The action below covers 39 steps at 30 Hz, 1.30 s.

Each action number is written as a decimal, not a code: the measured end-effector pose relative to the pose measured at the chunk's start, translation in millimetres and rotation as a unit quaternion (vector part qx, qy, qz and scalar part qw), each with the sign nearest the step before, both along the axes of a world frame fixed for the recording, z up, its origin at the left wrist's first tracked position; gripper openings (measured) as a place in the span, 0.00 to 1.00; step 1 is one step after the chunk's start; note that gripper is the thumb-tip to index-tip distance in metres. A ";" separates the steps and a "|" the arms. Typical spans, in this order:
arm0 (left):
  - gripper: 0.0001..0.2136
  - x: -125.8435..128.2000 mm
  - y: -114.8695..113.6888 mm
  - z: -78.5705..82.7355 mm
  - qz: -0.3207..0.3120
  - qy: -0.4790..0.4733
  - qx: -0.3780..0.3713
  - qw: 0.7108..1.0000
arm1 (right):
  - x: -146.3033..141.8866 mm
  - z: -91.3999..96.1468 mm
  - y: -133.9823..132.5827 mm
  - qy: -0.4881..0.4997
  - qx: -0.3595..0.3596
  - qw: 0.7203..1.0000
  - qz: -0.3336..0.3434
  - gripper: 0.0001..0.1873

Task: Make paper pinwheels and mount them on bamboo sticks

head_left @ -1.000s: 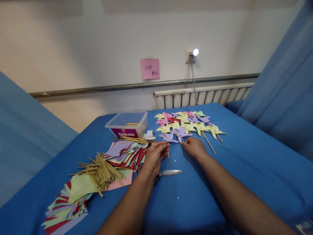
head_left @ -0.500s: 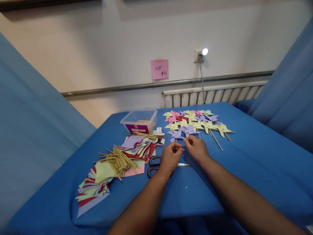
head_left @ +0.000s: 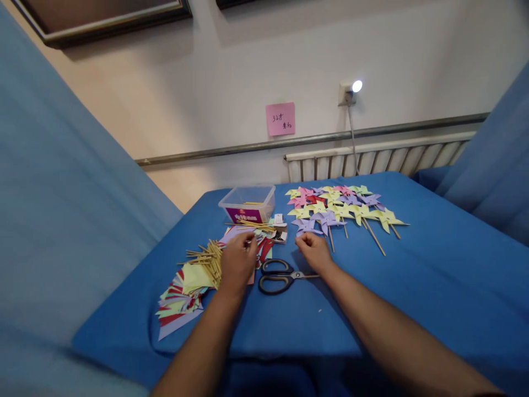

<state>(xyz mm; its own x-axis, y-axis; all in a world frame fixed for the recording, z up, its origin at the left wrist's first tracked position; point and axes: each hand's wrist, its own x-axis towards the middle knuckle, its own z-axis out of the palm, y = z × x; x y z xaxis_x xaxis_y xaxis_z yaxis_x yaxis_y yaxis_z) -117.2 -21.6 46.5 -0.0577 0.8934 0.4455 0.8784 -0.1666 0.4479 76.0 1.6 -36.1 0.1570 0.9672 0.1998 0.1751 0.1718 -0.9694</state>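
My left hand (head_left: 238, 260), its fingers curled together, is over the pile of coloured paper pieces (head_left: 265, 251) beside the thin wooden sticks (head_left: 210, 259). Anything in its grip is too small or hidden to name. Just below a purple pinwheel (head_left: 305, 225) my right hand (head_left: 314, 251) has thumb and finger pinched. Whether it touches that pinwheel, or has something small in the pinch, I cannot make out. Between the two hands lie black-handled scissors (head_left: 276, 284), with the blades toward my right wrist. A second purple pinwheel (head_left: 329, 220) rests to the right of the first.
Rows of pinwheels (head_left: 341, 211) in yellow, pink and purple lie at the back right. A clear plastic box (head_left: 268, 207) stands at the back, a small open box (head_left: 280, 236) before it. Fanned paper strips (head_left: 176, 306) lie front left on the blue tablecloth (head_left: 417, 275).
My left hand has moved left, away from my right hand, to the paper pile, uncovering the scissors' handles. My right hand stays near the purple pinwheels. The view has shifted slightly.
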 end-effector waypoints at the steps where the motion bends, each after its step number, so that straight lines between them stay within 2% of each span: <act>1: 0.14 -11.8 4.5 7.3 0.017 0.054 -0.003 0.998 | 3.2 -1.5 0.7 -0.002 0.001 1.000 0.001 0.18; 4: 0.18 -37.3 17.8 19.7 0.024 0.210 -0.056 0.976 | 8.0 -2.2 2.8 -0.007 0.003 1.000 0.000 0.18; 7: 0.18 -48.6 28.9 19.5 0.031 0.281 -0.132 0.950 | 6.3 -0.5 3.7 -0.016 0.006 1.000 0.010 0.17; 11: 0.15 -53.1 35.6 15.7 0.020 0.266 -0.156 0.951 | 3.9 -0.8 3.3 -0.027 0.000 0.999 0.027 0.16; 17: 0.15 -57.6 32.9 18.4 0.034 0.285 -0.113 0.951 | 3.0 -4.0 3.9 -0.033 -0.010 0.999 0.040 0.16; 23: 0.16 -61.6 31.9 27.0 0.042 0.290 -0.085 0.952 | 1.8 -7.2 4.1 -0.039 -0.014 0.998 0.052 0.15; 28: 0.16 -65.4 31.6 37.2 0.050 0.312 -0.090 0.945 | 2.5 -9.0 5.2 -0.042 -0.017 0.998 0.049 0.14; 32: 0.14 -67.8 32.9 43.3 0.030 0.273 -0.105 0.956 | 3.2 -10.3 6.1 -0.043 -0.022 0.998 0.048 0.14; 35: 0.14 -67.3 34.1 41.1 0.001 0.227 -0.125 0.966 | 3.8 -11.1 6.5 -0.042 -0.026 0.997 0.052 0.14; 39: 0.13 -68.0 36.8 27.4 -0.027 0.181 -0.149 0.972 | 3.8 -10.8 6.6 -0.039 -0.029 0.997 0.064 0.13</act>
<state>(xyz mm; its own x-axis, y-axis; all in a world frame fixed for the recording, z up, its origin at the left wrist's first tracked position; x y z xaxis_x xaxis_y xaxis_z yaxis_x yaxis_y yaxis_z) -185.3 15.2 73.8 0.1047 0.9831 0.1500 0.9811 -0.1267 0.1459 79.8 8.3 -46.9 0.0169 0.9886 0.1498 0.2310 0.1419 -0.9625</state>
